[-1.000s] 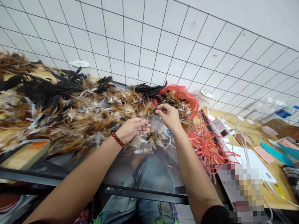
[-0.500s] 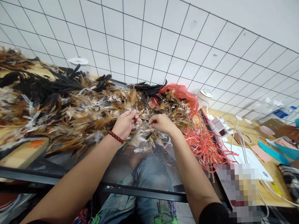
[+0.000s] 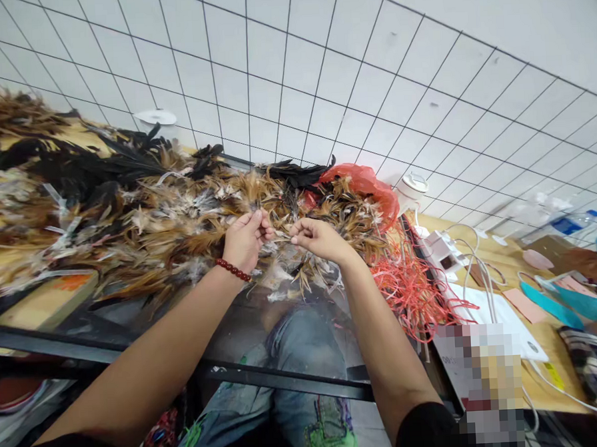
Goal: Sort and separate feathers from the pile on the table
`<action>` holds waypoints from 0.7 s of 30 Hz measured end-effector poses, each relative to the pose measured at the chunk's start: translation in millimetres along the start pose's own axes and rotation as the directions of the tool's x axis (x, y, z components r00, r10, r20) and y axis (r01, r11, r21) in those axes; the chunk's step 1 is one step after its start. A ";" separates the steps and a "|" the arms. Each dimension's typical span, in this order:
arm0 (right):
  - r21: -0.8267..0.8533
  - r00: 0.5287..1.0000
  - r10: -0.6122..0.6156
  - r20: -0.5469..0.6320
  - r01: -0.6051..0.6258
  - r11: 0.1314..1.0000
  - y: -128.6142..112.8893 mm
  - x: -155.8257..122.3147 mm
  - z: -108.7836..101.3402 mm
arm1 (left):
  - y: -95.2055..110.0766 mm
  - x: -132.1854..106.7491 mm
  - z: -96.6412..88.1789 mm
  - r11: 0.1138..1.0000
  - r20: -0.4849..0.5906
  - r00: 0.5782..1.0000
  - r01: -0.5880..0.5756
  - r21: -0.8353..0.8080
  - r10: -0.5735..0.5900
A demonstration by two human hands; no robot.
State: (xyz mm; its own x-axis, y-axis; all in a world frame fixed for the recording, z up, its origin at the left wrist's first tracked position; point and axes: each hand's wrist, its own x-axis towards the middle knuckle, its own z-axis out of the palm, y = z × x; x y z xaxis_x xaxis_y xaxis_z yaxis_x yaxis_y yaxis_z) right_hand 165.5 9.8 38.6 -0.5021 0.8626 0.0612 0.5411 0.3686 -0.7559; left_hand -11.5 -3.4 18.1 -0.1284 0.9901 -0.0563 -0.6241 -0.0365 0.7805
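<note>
My left hand, with a dark red bead bracelet at the wrist, is closed in a pinch. Tan-brown feathers stand up just above its thumb and seem to be held in it. Across a small gap, my right hand is also pinched, with a thin pale feather at its fingertips. Both hands are just over a wide heap of brown, tan and white feathers. Fingers partly hide what each one grips.
Long black feathers lie behind the heap at left. A red plastic bag and tangled red strings are on the right, beside a white charger with cables. A black wire grid stands behind the table.
My left hand has shifted slightly left and up, and the upright brown feathers moved with it. My right hand has risen a little, and the pale feather at its fingertips shows more clearly.
</note>
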 end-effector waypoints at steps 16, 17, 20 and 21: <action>-0.368 0.927 0.208 -0.313 -0.320 0.873 28.0 8.5 6.7 | -4.4 2.9 0.4 0.999 -0.101 0.994 -0.034 -0.014 0.033; -0.340 0.920 0.188 -0.344 -0.309 0.888 27.8 7.8 1.3 | -4.1 2.3 0.8 0.999 -0.100 0.995 -0.030 -0.017 0.028; -0.174 0.871 0.129 -0.475 -0.237 0.956 26.6 7.4 -8.2 | -4.1 0.9 1.5 1.000 -0.100 0.995 -0.018 -0.025 0.016; -0.088 0.847 0.116 -0.519 -0.188 0.978 26.0 8.1 -8.5 | -4.6 0.8 1.4 1.000 -0.100 0.995 -0.016 -0.025 0.013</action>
State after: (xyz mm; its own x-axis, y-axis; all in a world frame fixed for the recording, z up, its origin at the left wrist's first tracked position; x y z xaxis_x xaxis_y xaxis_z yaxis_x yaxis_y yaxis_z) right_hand 181.2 29.3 24.9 -0.0124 0.9530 0.3027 0.6827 0.2293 -0.6938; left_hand -7.7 -2.3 15.3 -0.2129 0.9711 -0.1080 -0.6410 -0.0554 0.7656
